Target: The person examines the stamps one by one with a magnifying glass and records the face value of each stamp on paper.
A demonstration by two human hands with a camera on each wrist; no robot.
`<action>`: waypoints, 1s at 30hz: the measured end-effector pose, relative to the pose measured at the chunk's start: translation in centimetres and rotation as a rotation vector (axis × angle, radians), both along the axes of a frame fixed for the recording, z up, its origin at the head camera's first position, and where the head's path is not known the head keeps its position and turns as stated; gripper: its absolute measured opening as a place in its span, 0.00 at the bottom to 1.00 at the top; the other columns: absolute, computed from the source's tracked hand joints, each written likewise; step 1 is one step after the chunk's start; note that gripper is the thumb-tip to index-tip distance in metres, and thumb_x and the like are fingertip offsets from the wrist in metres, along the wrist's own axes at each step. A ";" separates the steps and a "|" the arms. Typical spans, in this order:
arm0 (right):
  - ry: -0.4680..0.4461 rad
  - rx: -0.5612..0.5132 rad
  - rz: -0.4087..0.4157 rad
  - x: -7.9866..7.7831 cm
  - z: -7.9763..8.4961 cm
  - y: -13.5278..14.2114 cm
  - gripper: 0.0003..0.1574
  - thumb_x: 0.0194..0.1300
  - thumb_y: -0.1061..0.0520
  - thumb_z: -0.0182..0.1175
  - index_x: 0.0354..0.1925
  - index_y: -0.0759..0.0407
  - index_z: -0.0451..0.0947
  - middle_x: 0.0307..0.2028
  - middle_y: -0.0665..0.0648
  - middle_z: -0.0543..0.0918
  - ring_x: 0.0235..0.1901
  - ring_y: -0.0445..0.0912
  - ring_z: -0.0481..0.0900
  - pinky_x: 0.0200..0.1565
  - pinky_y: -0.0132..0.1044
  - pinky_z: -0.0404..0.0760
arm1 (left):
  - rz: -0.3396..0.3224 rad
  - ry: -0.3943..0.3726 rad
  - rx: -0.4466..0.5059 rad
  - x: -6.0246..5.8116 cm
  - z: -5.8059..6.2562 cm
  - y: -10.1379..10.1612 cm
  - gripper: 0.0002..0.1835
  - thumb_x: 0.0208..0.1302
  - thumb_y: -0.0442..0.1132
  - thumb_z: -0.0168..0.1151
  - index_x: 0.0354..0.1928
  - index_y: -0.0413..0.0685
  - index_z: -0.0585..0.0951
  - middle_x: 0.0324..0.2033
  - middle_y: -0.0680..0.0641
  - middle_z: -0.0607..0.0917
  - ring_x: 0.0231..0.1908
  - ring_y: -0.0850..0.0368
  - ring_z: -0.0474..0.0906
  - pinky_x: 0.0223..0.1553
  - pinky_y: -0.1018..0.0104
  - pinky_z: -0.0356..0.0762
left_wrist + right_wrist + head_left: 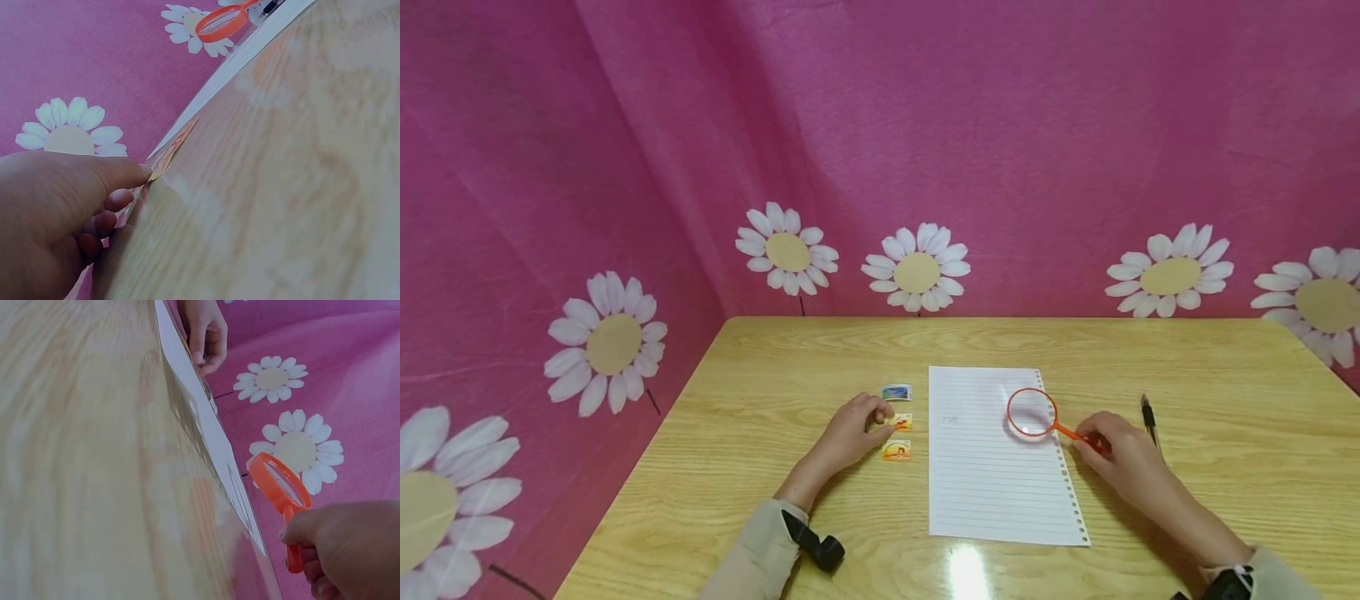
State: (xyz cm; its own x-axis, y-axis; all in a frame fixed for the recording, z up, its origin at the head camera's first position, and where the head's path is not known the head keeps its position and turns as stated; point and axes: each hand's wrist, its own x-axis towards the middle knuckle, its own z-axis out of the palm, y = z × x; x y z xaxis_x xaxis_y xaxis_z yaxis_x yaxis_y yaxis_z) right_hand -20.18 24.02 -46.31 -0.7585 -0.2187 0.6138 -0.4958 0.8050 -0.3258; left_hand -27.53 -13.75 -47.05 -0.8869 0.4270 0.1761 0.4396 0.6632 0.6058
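Observation:
Three postage stamps lie in a column on the wooden table, left of a sheet of lined paper (985,492). The top stamp (897,392) is blue and green; the middle stamp (903,422) and the bottom stamp (897,451) are yellow and orange. Curled, my left hand (852,431) pinches the left edge of the middle stamp between thumb and fingers, its other fingers tucked under. My right hand (1123,458) grips the handle of an orange-rimmed magnifying glass (1057,426), whose lens (1032,412) hangs over the paper's right side.
A black pen (1149,419) lies on the table (790,358) just beyond my right hand. Small pencil marks (950,420) show on the paper's left side, and holes run down its right edge. A pink curtain with white flowers (917,273) stands behind the table.

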 end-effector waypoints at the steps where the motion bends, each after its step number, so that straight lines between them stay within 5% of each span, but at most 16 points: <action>1: 0.000 0.000 -0.003 0.0 0.1 0.1 0.17 0.43 0.71 0.74 0.27 0.56 0.78 0.24 0.45 0.74 0.24 0.30 0.63 0.25 0.21 0.62 | 0.003 -0.007 0.000 0.0 0.0 0.0 0.06 0.65 0.39 0.64 0.41 0.48 0.79 0.33 0.51 0.75 0.33 0.62 0.65 0.37 0.70 0.65; 30: -0.053 0.015 -0.137 1.1 -0.1 3.8 0.16 0.43 0.69 0.75 0.29 0.58 0.78 0.23 0.46 0.73 0.24 0.30 0.61 0.25 0.24 0.61 | 0.024 -0.049 -0.003 0.2 0.2 0.1 0.06 0.66 0.40 0.64 0.42 0.49 0.79 0.33 0.52 0.74 0.32 0.60 0.65 0.36 0.69 0.64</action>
